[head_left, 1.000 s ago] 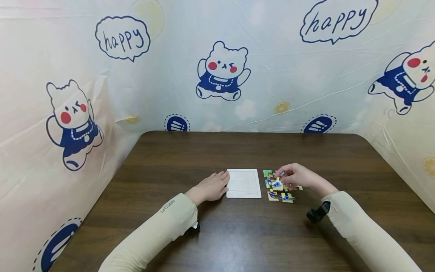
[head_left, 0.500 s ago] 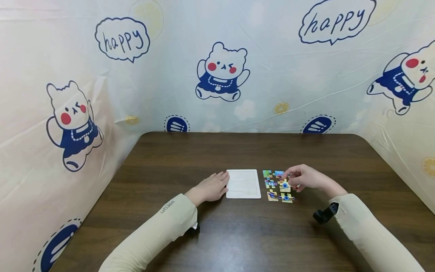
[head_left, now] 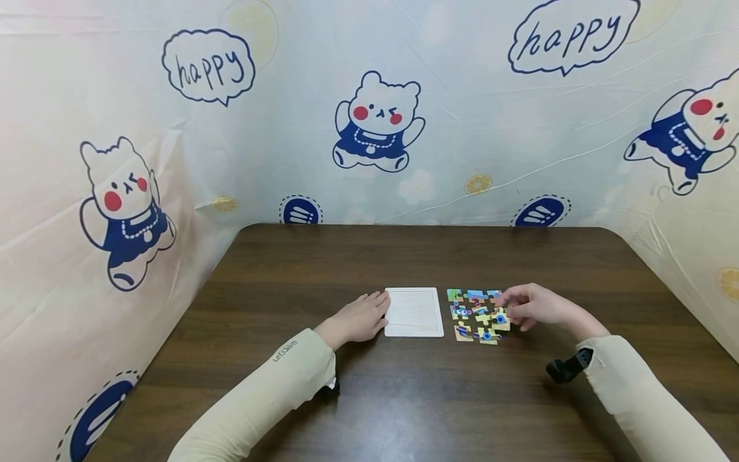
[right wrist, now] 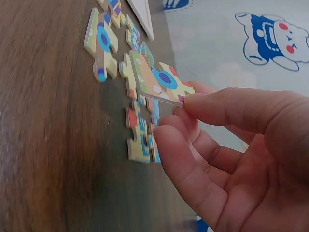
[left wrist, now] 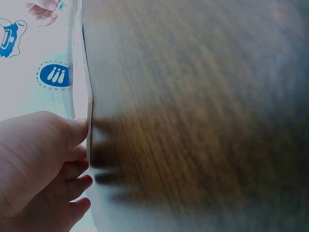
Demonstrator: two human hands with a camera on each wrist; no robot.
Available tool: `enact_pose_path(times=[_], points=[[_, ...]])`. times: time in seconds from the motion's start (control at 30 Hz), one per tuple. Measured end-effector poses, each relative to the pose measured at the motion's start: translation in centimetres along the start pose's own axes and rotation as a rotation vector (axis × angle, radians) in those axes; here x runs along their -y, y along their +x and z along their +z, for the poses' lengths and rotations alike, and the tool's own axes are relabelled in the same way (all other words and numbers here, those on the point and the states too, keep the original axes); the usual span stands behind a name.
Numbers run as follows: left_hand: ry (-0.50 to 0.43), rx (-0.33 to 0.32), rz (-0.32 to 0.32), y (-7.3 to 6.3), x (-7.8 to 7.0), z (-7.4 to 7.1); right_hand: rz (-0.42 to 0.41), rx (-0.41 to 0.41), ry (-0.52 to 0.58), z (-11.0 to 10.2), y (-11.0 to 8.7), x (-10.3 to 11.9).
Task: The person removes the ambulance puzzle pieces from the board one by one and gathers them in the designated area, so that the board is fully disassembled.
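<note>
My right hand (head_left: pixel 543 307) pinches a jigsaw puzzle piece (right wrist: pixel 159 79) between thumb and fingers, printed with a blue ring on yellow and orange. The piece is raised over several other puzzle pieces (head_left: pixel 460 312), which lie in loose rows on the table. In the head view it overlaps the right side of that group. A flat white puzzle board (head_left: pixel 413 314) with a raised border and a blank face lies left of the pieces. My left hand (head_left: pixel 358 319) rests palm down at the board's left edge, its fingers extended and touching the border; the left wrist view shows this edge from the side.
The dark brown wooden table (head_left: pixel 323 256) reaches back to a wall cloth (head_left: pixel 462 128) with cartoon bears and speech bubbles. A black wrist camera (head_left: pixel 568 367) hangs below the right sleeve. Two more pieces (head_left: pixel 487 335) lie in the row nearest me.
My right hand has moved to the right with the pinched puzzle piece, from over the middle of the group to its right edge, uncovering pieces there. My left hand and the board stay put.
</note>
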State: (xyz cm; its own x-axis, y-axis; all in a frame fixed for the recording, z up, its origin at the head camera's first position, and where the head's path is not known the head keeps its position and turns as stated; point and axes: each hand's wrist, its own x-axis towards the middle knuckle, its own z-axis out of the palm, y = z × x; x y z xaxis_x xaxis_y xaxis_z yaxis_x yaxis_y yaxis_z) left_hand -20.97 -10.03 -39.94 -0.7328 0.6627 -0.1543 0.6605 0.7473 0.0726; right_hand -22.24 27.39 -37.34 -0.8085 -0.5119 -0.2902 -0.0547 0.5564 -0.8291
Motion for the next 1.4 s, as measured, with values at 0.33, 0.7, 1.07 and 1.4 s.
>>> enact_pose_path(times=[0.33,0.7,1.07,1.4], points=[[0.01,-0.005,0.0,0.1,0.1,0.2,0.012,0.039,-0.002,-0.9,-1.1,-1.3],[0.006,0.002,-0.004,0.0,0.0,0.2,0.032,0.057,-0.002,-0.4,-0.7,-2.8],[0.013,-0.007,0.0,0.1,0.0,0.1,0.053,0.041,-0.011,0.2,-0.6,-2.3],[0.005,0.0,-0.006,0.1,0.0,0.1,0.093,0.043,-0.035,0.1,-0.3,-1.9]])
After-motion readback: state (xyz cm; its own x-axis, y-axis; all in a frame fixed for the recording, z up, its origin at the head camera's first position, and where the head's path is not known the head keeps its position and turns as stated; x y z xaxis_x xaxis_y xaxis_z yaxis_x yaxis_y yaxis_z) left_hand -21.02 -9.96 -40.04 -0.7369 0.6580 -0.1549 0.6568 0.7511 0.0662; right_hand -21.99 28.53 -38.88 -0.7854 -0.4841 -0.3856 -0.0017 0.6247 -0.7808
